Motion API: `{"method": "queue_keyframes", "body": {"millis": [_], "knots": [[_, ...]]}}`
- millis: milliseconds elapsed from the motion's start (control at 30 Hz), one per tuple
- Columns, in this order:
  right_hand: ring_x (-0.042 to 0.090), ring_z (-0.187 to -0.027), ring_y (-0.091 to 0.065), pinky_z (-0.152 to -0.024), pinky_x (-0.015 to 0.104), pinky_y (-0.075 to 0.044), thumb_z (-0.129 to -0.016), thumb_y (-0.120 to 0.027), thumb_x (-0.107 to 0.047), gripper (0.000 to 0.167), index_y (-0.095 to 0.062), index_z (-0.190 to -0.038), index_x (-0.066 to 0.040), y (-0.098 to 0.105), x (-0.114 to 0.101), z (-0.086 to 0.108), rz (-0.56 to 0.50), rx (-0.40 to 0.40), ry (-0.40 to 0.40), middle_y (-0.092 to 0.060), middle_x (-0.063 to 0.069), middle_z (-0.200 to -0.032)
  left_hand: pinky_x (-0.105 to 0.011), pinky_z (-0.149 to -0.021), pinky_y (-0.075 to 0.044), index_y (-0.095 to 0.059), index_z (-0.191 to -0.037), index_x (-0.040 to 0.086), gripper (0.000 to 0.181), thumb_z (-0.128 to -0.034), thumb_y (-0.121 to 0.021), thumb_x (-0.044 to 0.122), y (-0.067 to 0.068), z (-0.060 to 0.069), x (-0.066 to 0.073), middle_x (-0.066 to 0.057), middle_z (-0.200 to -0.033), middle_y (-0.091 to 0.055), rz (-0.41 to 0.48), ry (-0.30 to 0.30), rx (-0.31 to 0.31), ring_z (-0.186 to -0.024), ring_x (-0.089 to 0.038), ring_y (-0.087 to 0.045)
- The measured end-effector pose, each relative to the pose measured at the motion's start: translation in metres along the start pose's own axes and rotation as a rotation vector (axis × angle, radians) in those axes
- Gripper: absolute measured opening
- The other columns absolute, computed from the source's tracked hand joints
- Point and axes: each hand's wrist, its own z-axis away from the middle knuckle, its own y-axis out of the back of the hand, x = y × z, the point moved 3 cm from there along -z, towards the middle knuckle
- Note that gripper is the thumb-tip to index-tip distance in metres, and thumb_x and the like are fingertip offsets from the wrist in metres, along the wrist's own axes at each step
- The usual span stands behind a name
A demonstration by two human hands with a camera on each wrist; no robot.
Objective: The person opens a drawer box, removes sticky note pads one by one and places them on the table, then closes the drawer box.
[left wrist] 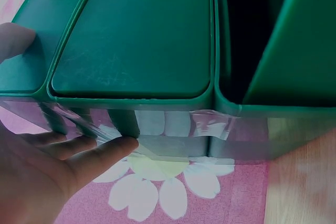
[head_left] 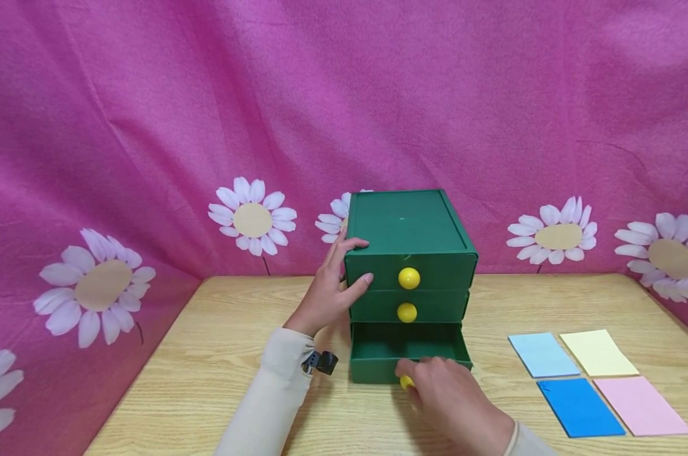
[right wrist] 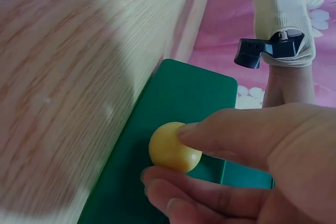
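Observation:
A green three-drawer unit point(head_left: 402, 221) with round yellow knobs stands on the table. Its bottom drawer point(head_left: 374, 372) is pulled out, and the visible part of its inside looks bare. My left hand point(head_left: 328, 288) rests against the unit's left side with extended fingers, its thumb on the top drawer's front. Between thumb and fingers, my right hand point(head_left: 449, 394) pinches the bottom drawer's yellow knob point(right wrist: 170, 149). The upper drawers, with the top knob point(head_left: 409, 278) and middle knob point(head_left: 407, 312), are closed.
Right of the unit lie a light blue pad point(head_left: 543, 354), a yellow pad point(head_left: 600, 353), a dark blue pad point(head_left: 583, 408) and a pink pad point(head_left: 644, 406) on the wooden table point(head_left: 207, 380). A pink flowered cloth point(head_left: 344, 95) hangs behind and at the sides.

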Motion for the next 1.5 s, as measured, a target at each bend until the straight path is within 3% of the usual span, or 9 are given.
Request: {"method": "queue_keyframes", "body": {"millis": [300, 667, 733, 967, 1500], "knots": [[0.008, -0.058, -0.048, -0.053, 0.027, -0.044, -0.078, -0.080, -0.013, 0.019, -0.065, -0.088, -0.020, -0.002, 0.005, -0.002, -0.019, 0.032, 0.000, -0.054, -0.010, -0.064, -0.055, -0.091, -0.047, -0.036, -0.139, 0.037, 0.053, -0.0943, -0.062, 0.025, 0.000, 0.001, -0.005, 0.003, -0.162, -0.001, -0.023, -0.017, 0.003, -0.145, -0.024, -0.016], [0.008, -0.057, -0.047, -0.051, 0.024, -0.042, -0.077, -0.080, -0.012, 0.019, -0.066, -0.087, -0.020, -0.002, 0.009, -0.004, -0.021, 0.076, 0.003, -0.054, -0.011, -0.065, -0.058, -0.092, -0.046, -0.037, -0.140, 0.032, 0.054, -0.0941, -0.063, 0.021, 0.000, 0.000, -0.004, 0.001, -0.162, -0.001, -0.030, -0.017, 0.010, -0.145, -0.025, -0.015], [0.008, -0.057, -0.046, -0.050, 0.023, -0.041, -0.077, -0.080, -0.011, 0.019, -0.067, -0.088, -0.020, -0.002, 0.009, -0.005, -0.015, 0.087, -0.006, -0.053, -0.011, -0.064, -0.058, -0.092, -0.045, -0.037, -0.141, 0.028, 0.054, -0.0941, -0.063, 0.018, 0.000, 0.000, -0.001, 0.000, -0.162, 0.000, -0.026, -0.009, 0.009, -0.145, -0.027, -0.015], [0.007, -0.058, -0.047, -0.051, 0.023, -0.041, -0.077, -0.078, -0.009, 0.019, -0.066, -0.086, -0.022, -0.003, 0.010, -0.006, -0.017, 0.137, 0.003, -0.055, -0.012, -0.066, -0.058, -0.095, -0.044, -0.037, -0.140, 0.016, 0.051, -0.0949, -0.060, 0.011, 0.004, 0.007, 0.028, -0.005, -0.162, 0.000, -0.013, 0.001, -0.009, -0.145, -0.031, -0.014], [0.007, -0.061, -0.052, -0.052, 0.023, -0.045, -0.079, -0.078, -0.012, 0.016, -0.068, -0.088, -0.021, -0.006, 0.016, -0.010, -0.017, 0.180, 0.020, -0.061, -0.009, -0.072, -0.057, -0.095, -0.044, -0.037, -0.141, 0.016, 0.052, -0.0948, -0.060, 0.010, 0.005, 0.008, 0.032, 0.000, -0.162, 0.002, -0.007, -0.002, -0.015, -0.146, -0.028, -0.012]]}}
